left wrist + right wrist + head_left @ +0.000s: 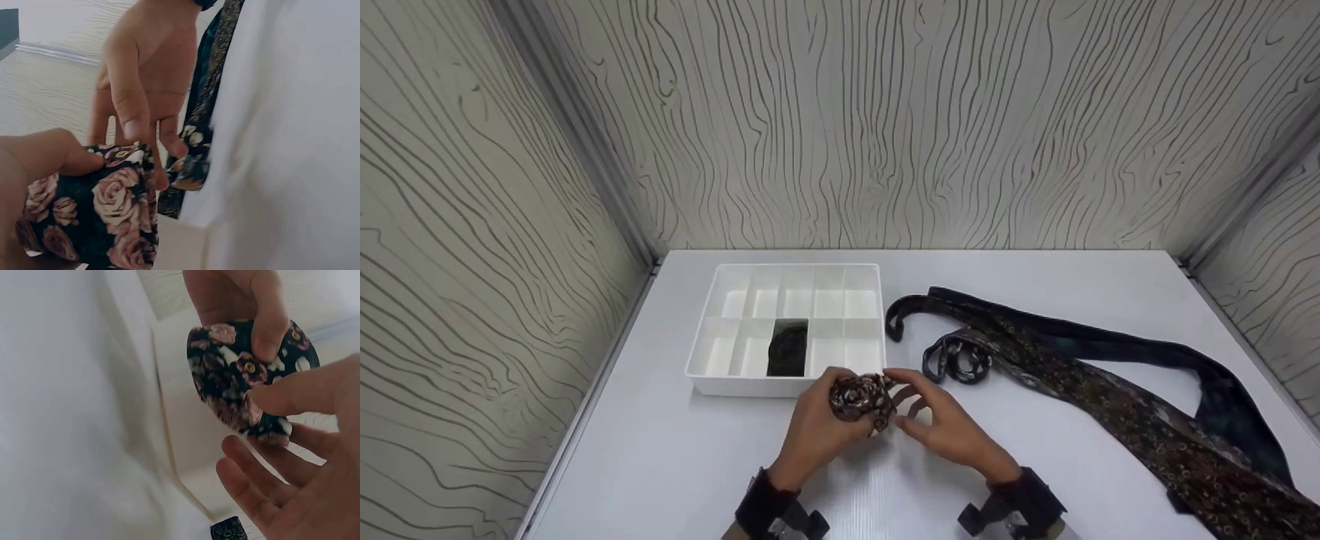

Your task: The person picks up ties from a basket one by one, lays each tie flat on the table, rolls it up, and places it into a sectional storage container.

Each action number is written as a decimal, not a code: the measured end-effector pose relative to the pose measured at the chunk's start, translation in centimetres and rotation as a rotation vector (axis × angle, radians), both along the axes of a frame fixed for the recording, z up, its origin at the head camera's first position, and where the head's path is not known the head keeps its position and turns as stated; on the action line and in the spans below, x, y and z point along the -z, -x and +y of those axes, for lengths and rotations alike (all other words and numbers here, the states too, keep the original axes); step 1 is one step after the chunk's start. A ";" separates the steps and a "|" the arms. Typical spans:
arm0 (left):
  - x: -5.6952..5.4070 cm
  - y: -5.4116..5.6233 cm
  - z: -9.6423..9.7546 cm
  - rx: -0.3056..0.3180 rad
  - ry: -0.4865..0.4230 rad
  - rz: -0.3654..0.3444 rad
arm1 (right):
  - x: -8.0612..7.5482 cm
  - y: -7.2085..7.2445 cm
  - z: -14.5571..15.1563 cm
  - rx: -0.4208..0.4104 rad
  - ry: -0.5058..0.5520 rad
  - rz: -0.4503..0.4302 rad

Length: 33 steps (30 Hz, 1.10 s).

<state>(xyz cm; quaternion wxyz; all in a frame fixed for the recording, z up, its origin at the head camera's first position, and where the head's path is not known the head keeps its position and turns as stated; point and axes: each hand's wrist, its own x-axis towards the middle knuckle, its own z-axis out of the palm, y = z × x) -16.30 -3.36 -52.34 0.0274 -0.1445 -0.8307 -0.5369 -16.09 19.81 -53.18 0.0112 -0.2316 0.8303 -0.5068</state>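
A rolled-up necktie (859, 397) with pink roses on dark cloth is held by my left hand (819, 427), thumb on the near side and fingers round the far side. In the left wrist view the roll (118, 214) shows its flat outer band. My right hand (945, 431) is at the roll's right side, its fingertips at the edge. Its thumb (281, 395) lies against the cloth in the right wrist view, while the other fingers are spread loosely below. Just behind the hands is a white divided box (795, 387) with a dark roll (789, 349) in one front compartment.
On the right lie long neckties: a brown patterned one (1147, 427) and a dark blue-green one (1200, 360), partly overlapping. A curled tie end (966, 364) sits near the box's right side. Wood-patterned panels (847, 127) border the white table (645, 450).
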 end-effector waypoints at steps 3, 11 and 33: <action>-0.9 0.8 -0.3 -0.089 -0.017 0.015 | -0.3 1.0 -0.5 0.133 0.031 0.001; -1.9 4.2 -0.6 -0.239 -0.090 0.059 | -0.8 3.6 -2.2 0.358 -0.031 -0.151; 0.4 7.4 0.8 -0.513 0.206 0.270 | -0.1 5.2 -3.8 0.344 -0.055 -0.172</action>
